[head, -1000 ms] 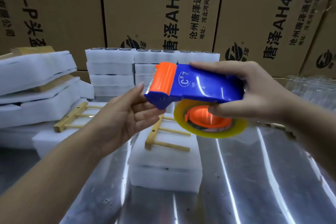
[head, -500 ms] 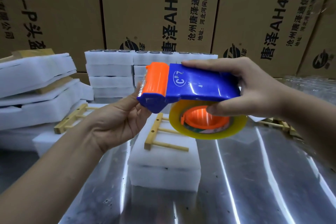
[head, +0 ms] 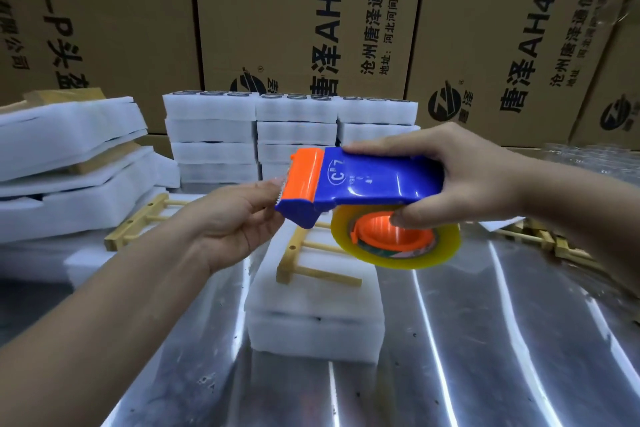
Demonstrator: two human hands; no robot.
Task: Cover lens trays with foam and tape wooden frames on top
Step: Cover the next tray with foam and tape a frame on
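Note:
My right hand (head: 478, 173) grips a blue and orange tape dispenser (head: 367, 180) from above, held in the air over the table. A yellowish tape roll (head: 446, 250) hangs under it. My left hand (head: 232, 218) reaches up to the orange cutter end, and its fingertips pinch the clear tape end at the serrated blade. Below, a white foam-covered tray stack (head: 315, 315) stands on the metal table (head: 485, 357) with a wooden frame (head: 311, 267) lying on top, partly hidden by the dispenser.
A second wooden frame (head: 138, 222) lies on foam to the left, beside piled foam sheets (head: 69, 149). Stacked lens trays (head: 291, 128) stand at the back before cardboard boxes (head: 277, 10). More wooden frames (head: 540, 239) and clear lenses (head: 588, 163) lie at the right.
My left hand moved from an open palm beside the dispenser up to its cutter end and closed its fingertips on the tape end. The dispenser dropped slightly and shifted left.

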